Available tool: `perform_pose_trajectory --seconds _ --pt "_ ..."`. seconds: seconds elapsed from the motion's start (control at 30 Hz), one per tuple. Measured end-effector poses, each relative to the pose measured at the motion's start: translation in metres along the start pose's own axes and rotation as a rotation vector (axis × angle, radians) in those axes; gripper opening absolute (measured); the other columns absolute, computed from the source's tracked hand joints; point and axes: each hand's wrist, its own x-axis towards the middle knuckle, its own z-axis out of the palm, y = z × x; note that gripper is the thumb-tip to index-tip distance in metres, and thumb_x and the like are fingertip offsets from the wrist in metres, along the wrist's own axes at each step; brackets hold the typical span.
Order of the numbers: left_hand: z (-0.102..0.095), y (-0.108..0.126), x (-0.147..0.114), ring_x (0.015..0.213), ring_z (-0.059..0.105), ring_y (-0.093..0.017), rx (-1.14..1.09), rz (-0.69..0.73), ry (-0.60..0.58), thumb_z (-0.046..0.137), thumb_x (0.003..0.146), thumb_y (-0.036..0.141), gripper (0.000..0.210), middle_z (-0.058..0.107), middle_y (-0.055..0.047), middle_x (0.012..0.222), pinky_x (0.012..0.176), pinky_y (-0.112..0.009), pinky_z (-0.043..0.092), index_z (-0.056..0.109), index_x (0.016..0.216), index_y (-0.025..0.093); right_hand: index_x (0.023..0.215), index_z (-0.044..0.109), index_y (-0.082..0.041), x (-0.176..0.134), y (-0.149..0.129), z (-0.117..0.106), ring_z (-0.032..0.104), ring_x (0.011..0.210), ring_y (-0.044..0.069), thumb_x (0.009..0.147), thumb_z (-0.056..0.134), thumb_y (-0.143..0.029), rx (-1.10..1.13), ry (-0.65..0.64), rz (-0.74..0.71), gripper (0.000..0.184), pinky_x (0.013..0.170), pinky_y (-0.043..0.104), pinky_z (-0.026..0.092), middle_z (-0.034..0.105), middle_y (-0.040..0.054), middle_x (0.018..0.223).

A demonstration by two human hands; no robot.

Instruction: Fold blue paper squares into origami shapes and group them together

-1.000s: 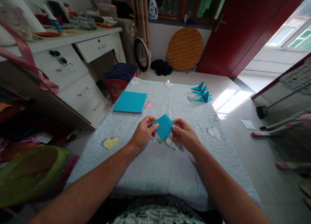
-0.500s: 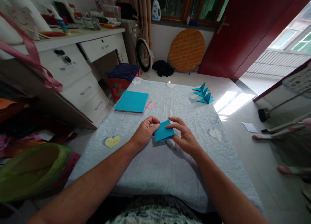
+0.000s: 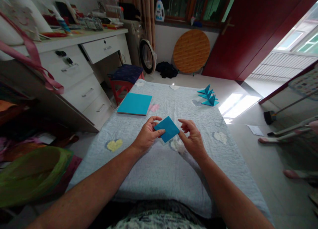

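A small folded square of blue paper (image 3: 170,127) is held over the table with one corner toward me. Its left corner is pinched by my left hand (image 3: 149,133), the thumb lying on top. My right hand (image 3: 192,138) is at the paper's right corner; its thumb tip touches or nearly touches that corner, and the index finger is raised away from it. At the table's far left lies a stack of blue paper sheets (image 3: 135,103). Several folded blue paper shapes (image 3: 210,100) with upright points stand in a row at the far right.
A pale quilted cloth with heart patches covers the table (image 3: 139,176). Left of it are a white drawer desk (image 3: 77,86) and a green-lined bin (image 3: 34,172). A red stool (image 3: 124,78) stands beyond the far left corner, near a washing machine with its door ajar (image 3: 147,56).
The blue paper has turned from lying squarer to me into a diamond position. My right fingers have lifted off its top and drawn back to its right corner, while my left hand keeps its grip.
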Motion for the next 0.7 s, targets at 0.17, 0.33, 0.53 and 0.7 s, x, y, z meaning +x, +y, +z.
perform_pose_trajectory --seconds 0.17,0.33,0.53,0.7 --pt "-0.001 0.000 0.000 0.068 0.061 -0.012 0.050 0.021 0.057 0.081 0.067 0.029 0.039 0.068 0.000 0.086 0.058 -0.022 0.048 0.064 0.099 0.016 0.091 0.060 -0.024 -0.002 -0.006 0.001 0.052 0.059 0.013 0.084 0.066 -0.035 0.253 0.034 0.244 0.015 0.055 0.027 0.041 0.058 -0.0027 0.069" --pt "0.001 0.002 -0.004 0.072 0.062 -0.014 0.113 -0.029 -0.036 0.077 0.074 0.033 0.034 0.069 -0.004 0.088 0.059 -0.023 0.050 0.068 0.100 0.014 0.105 0.058 -0.025 -0.002 -0.006 0.006 0.058 0.063 0.014 0.081 0.069 -0.037 0.326 -0.017 0.279 0.029 0.052 0.025 0.043 0.063 -0.0022 0.074" --pt "0.004 0.001 -0.004 0.078 0.065 -0.016 0.043 -0.022 -0.063 0.082 0.070 0.032 0.049 0.066 -0.004 0.098 0.064 -0.028 0.057 0.059 0.111 0.017 0.092 0.066 -0.023 -0.005 -0.002 0.011 0.057 0.062 0.015 0.081 0.067 -0.033 0.148 -0.031 0.211 0.014 0.056 0.028 0.045 0.061 -0.0014 0.070" --pt "0.005 -0.001 -0.002 0.080 0.067 -0.014 -0.091 0.056 0.001 0.087 0.062 0.022 0.071 0.063 -0.001 0.105 0.073 -0.028 0.056 0.051 0.122 0.024 0.082 0.066 -0.022 -0.004 -0.004 0.012 0.057 0.055 0.015 0.082 0.066 -0.036 0.182 -0.030 0.250 0.014 0.054 0.028 0.046 0.063 -0.0007 0.064"
